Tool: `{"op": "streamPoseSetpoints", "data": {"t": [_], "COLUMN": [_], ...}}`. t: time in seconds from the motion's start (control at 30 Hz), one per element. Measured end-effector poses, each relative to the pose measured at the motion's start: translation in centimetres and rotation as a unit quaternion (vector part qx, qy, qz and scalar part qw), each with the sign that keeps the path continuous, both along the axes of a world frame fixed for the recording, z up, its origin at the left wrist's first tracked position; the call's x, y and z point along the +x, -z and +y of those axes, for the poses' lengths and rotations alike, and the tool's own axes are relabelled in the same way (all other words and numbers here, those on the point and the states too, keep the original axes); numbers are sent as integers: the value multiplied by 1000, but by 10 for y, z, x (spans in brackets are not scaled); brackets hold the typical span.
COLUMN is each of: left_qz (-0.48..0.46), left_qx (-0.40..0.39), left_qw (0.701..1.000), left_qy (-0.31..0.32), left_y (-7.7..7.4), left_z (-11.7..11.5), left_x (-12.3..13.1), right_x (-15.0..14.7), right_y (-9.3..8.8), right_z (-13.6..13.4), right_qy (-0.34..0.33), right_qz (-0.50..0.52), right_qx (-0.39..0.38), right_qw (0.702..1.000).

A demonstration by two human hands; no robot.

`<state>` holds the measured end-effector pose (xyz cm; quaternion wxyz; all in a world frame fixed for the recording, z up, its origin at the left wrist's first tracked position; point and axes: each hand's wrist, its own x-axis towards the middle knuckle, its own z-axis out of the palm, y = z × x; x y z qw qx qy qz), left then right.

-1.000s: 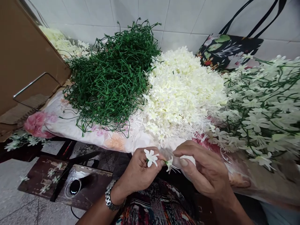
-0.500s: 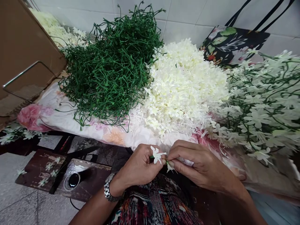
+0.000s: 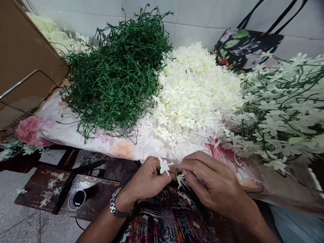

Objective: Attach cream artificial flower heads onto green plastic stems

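Note:
My left hand [image 3: 154, 179], with a metal watch at the wrist, is closed in a pinch on a green artificial flower stem, mostly hidden by the fingers. One white artificial flower [image 3: 164, 166] stands out above the left thumb. A second white flower [image 3: 180, 180] hangs just beyond the left fingertips, its thin stamens pointing down to the right. My right hand [image 3: 210, 179] is beside that second flower, thumb and index finger bent and slightly apart, their tips close to its petals. Behind my hands lies a heap of loose white blossoms [image 3: 194, 94].
Tangled green stems [image 3: 116, 77] are heaped at back left on a floral cloth [image 3: 96, 143]. Assembled white flowers [image 3: 275, 121] lie at right, before a black floral bag [image 3: 248, 49]. A cup of dark liquid [image 3: 78, 199] stands on a low wooden bench [image 3: 101, 195]. A cardboard box [image 3: 30, 57] borders the left.
My right fingers have eased off the second flower, which now shows more fully. My left hand keeps its pinch. The whole view has shifted slightly.

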<state>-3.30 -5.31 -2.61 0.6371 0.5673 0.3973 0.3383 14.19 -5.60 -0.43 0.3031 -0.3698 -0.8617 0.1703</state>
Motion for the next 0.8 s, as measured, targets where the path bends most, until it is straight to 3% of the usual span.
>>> {"op": "streamPoseSetpoints", "data": {"t": [0.1, 0.2, 0.3, 0.5, 0.8], "left_qz": [-53, -104, -104, -78, -18], "left_qx": [-62, -109, -103, -9, 15], "left_qw": [991, 974, 976, 988, 986], "left_qy": [-103, -172, -160, -135, -164], "left_y": [2, 2, 3, 10, 8], "left_z": [0, 0, 0, -3, -1], "left_x": [1, 2, 2, 1, 6], "right_x": [1, 2, 0, -6, -6], "right_y": [-2, -1, 2, 7, 13], "right_z": [-5, -8, -8, -5, -5], "right_qy": [46, 24, 11, 15, 32], "right_qz": [90, 102, 79, 78, 87], "right_qx": [6, -18, -17, -11, -61], "right_qw": [995, 994, 997, 997, 994]}}
